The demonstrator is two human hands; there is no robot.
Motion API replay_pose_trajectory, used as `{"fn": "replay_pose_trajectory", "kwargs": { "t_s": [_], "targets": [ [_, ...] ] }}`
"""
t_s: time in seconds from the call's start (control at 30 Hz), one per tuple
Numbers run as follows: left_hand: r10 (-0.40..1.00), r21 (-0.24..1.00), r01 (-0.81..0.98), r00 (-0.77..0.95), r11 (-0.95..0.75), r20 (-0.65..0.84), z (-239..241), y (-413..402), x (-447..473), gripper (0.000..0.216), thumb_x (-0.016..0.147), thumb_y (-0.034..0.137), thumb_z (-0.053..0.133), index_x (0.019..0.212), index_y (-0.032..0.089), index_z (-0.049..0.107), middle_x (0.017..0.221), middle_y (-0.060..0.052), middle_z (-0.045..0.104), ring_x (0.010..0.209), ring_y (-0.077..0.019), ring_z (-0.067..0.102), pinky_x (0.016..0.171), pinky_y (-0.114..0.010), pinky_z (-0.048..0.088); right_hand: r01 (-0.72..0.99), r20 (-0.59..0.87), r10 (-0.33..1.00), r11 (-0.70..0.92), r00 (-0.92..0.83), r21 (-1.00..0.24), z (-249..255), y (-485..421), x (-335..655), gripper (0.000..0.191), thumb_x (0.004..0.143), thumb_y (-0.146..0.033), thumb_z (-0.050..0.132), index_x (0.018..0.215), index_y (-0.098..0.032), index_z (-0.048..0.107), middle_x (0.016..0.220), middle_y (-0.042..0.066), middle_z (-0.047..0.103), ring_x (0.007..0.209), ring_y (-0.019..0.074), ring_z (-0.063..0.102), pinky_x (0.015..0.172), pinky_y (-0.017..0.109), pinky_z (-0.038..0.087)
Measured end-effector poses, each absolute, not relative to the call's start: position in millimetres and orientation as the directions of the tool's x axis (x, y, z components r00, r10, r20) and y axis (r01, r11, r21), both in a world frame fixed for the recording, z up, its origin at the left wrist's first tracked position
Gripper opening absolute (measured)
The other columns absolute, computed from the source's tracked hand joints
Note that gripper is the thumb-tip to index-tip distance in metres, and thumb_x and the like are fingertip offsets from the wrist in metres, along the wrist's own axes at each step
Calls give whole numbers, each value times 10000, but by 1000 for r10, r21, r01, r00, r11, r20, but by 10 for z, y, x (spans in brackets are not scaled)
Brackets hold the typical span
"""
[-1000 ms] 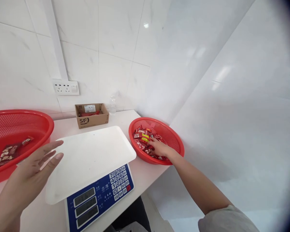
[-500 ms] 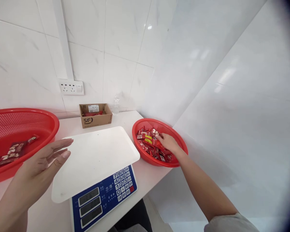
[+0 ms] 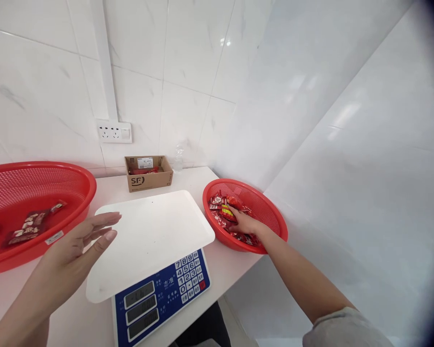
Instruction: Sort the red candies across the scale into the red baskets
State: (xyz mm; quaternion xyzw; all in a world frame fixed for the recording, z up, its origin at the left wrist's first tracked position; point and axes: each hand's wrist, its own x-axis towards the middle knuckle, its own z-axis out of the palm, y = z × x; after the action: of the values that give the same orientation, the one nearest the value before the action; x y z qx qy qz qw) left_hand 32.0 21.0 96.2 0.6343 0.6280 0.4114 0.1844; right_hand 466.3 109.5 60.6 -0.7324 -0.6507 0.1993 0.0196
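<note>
My right hand [image 3: 245, 223] is inside the small red basket [image 3: 271, 212], its fingers curled around a red snack packet with a yellow label [image 3: 227, 212]. Other small red packets [image 3: 217, 200] lie around and under that hand, and part of its fingers is hidden among them. To the left, my left hand [image 3: 81, 248] hovers over the edge of the white scale pan [image 3: 155, 236], holding nothing, with thumb and fingers apart. The digital scale [image 3: 161, 294] has a blue panel with keys and displays. Nothing lies on its pan apart from tiny specks.
A large red basket [image 3: 88, 190] with a few red packets [image 3: 31, 226] stands at the left. Behind the scale are a small cardboard box [image 3: 150, 182] holding red packets and a clear plastic bottle [image 3: 179, 158]. A wall socket [image 3: 114, 131] is above; tiled walls border the table.
My right hand has moved deeper into the small basket, toward the yellow-labelled packet. My left hand stays open beside the pan. The whole view has shifted slightly.
</note>
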Motion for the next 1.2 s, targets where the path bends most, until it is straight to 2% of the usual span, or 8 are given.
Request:
{"fn": "replay_pose_trajectory", "kwargs": {
  "t_s": [0.07, 0.13, 0.37, 0.6, 0.73, 0.87, 1.03, 1.2],
  "targets": [
    [978, 799, 589, -67, -123, 200, 956, 207, 297, 521, 766, 668, 498, 1128, 309, 606, 1222, -23, 646, 1063, -231, 640, 831, -313, 564, 946, -230, 966, -180, 119, -269, 623, 1112, 4697, 504, 868, -361, 597, 1330, -215, 459, 1327, 108, 511, 1115, 253, 557, 928, 479, 455],
    [986, 820, 565, -56, -97, 155, 943, 207, 281, 523, 761, 664, 511, 1140, 313, 592, 1252, -25, 623, 1100, -242, 616, 865, -339, 550, 937, -172, 968, -226, 185, -266, 682, 1113, 4743, 379, 909, -352, 539, 1254, -197, 517, 1249, 87, 556, 1042, 221, 585, 878, 454, 489],
    [984, 832, 535, -5, -146, 176, 909, 216, 283, 465, 778, 633, 525, 1118, 324, 594, 1224, -1, 634, 1138, -227, 585, 962, -350, 489, 855, 69, 940, -272, 334, -441, 1041, 1037, 4651, 484, 896, -235, 469, 1363, -179, 353, 1087, 148, 652, 957, 281, 629, 814, 431, 473],
    [983, 825, 541, 22, -167, 184, 917, 183, 329, 475, 778, 623, 531, 1121, 303, 604, 1239, -34, 628, 1121, -244, 595, 916, -333, 519, 685, 86, 995, 94, -46, -722, 1105, 852, 3716, 372, 835, -399, 561, 1172, -244, 529, 1034, 30, 691, 874, 194, 664, 729, 331, 545],
    [981, 826, 538, 6, -168, 196, 922, 182, 307, 467, 778, 616, 538, 1118, 304, 609, 1232, -34, 633, 1122, -245, 596, 914, -335, 522, 540, 94, 955, 238, -280, -808, 1033, 857, 3377, 528, 860, -360, 552, 1360, -276, 402, 1230, 66, 626, 1010, 172, 635, 822, 342, 536],
    [982, 834, 529, -9, -157, 190, 925, 186, 278, 481, 783, 618, 530, 1126, 291, 611, 1247, -55, 623, 1128, -262, 593, 903, -371, 531, 623, 102, 982, 182, -161, -761, 1035, 989, 3568, 471, 904, -275, 468, 1370, -239, 412, 1343, 98, 537, 1200, 178, 520, 998, 388, 426],
    [978, 822, 540, 16, -182, 206, 893, 207, 299, 469, 779, 618, 530, 1125, 313, 612, 1218, -34, 643, 1119, -254, 602, 865, -341, 549, 765, -164, 965, 53, -205, -642, 953, 1059, 4065, 409, 888, -332, 488, 1277, -231, 565, 1301, 91, 589, 1168, 236, 559, 964, 388, 451],
    [977, 798, 571, 36, -192, 210, 877, 212, 310, 462, 779, 615, 524, 1126, 323, 613, 1209, -18, 652, 1113, -251, 608, 771, -285, 575, 886, -341, 921, 8, -187, -464, 741, 1046, 4437, 698, 686, -235, 707, 1349, -311, 501, 1457, 65, 432, 1233, 313, 499, 989, 410, 411]
  ]
}}
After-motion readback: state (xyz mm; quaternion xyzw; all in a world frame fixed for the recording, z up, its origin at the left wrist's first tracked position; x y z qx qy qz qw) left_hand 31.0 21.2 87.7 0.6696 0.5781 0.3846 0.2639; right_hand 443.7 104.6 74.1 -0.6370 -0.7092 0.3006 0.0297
